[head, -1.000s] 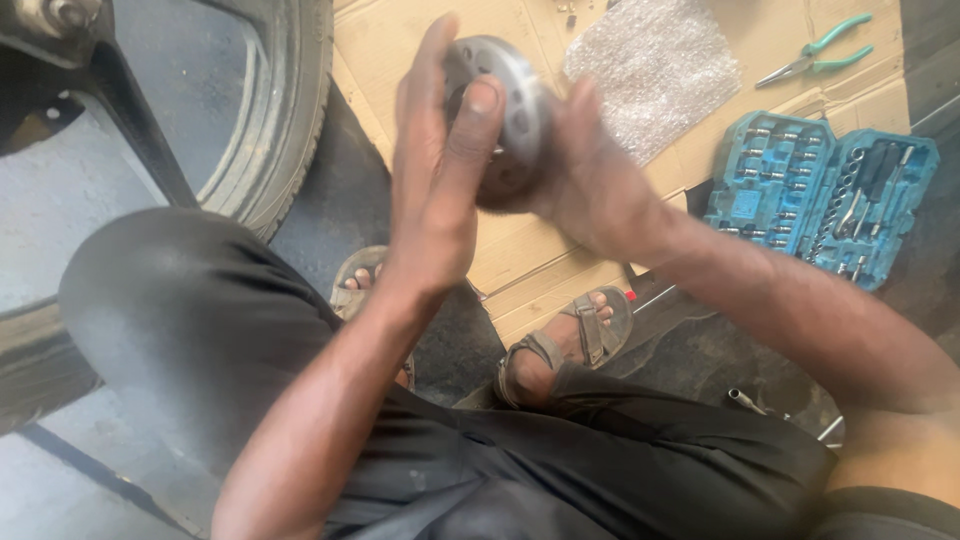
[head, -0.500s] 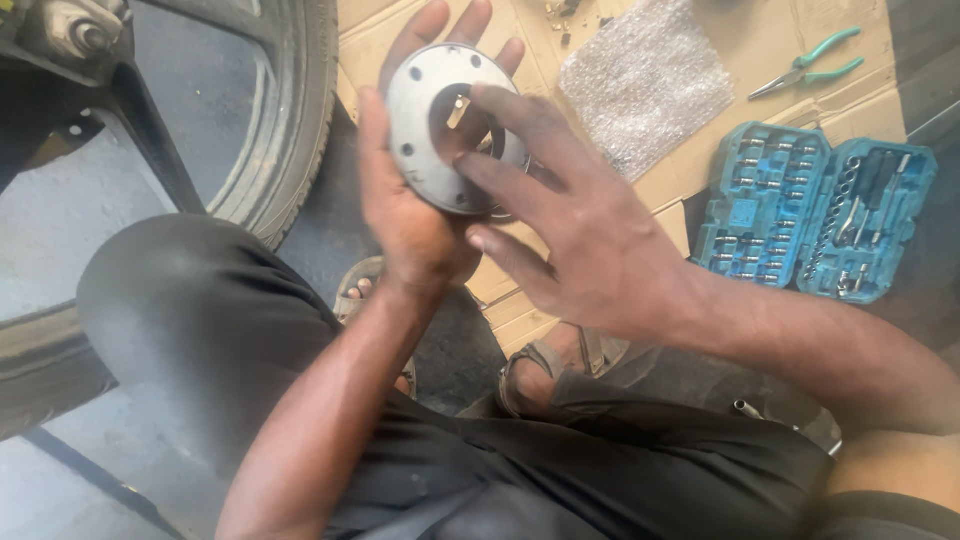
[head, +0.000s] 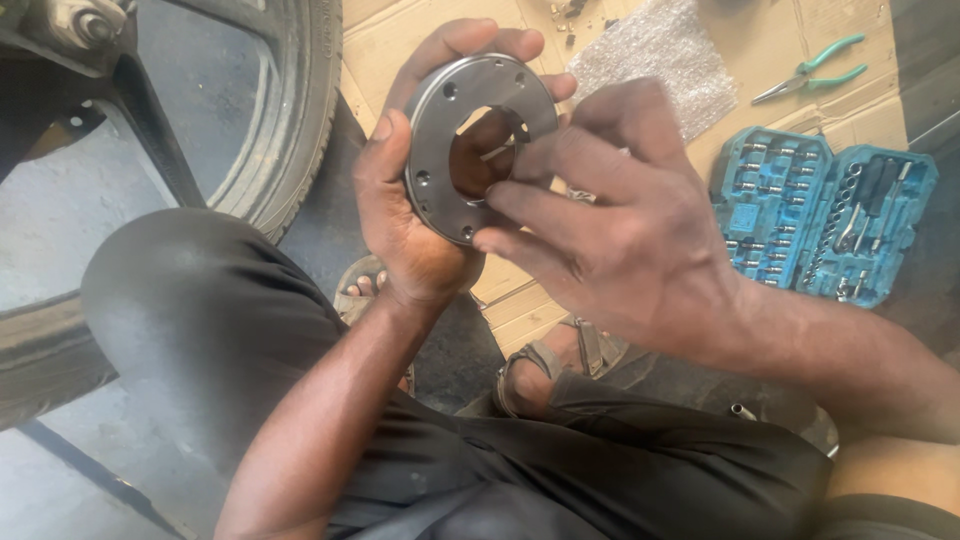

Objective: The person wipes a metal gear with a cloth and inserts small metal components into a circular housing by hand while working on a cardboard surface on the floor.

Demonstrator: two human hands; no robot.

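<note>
- The left hand (head: 415, 215) is cupping a round metal ring plate (head: 478, 145) from behind and below, with its thumb (head: 377, 160) pressing on the plate's left rim and its fingertips showing past the top edge; it is gripping the plate firmly.
- The ring plate is sitting tilted toward the camera, raised above the knees, with a large round hole in its middle and small bolt holes spaced around its flat grey face.
- The right hand (head: 625, 225) is lying spread across the plate's right side, its fingers (head: 530, 200) touching the rim and the edge of the central hole; it is not closing around anything, only resting on the plate.
- Below the hands, the person is squatting in dark trousers (head: 230, 330), with sandalled feet (head: 545, 360) planted on the ground.
- To the left, a motorcycle wheel (head: 300, 110) with a black tyre and dark spokes is standing close beside the left knee.
- Behind the plate, flattened cardboard (head: 400, 40) is covering the floor, and a piece of bubble wrap (head: 660, 55) is lying on it.
- Green-handled pliers (head: 815, 72) are lying on the cardboard to the upper right.
- An open blue socket set case (head: 825, 215) is lying just beyond the right forearm, its sockets and bits sitting in their slots.
</note>
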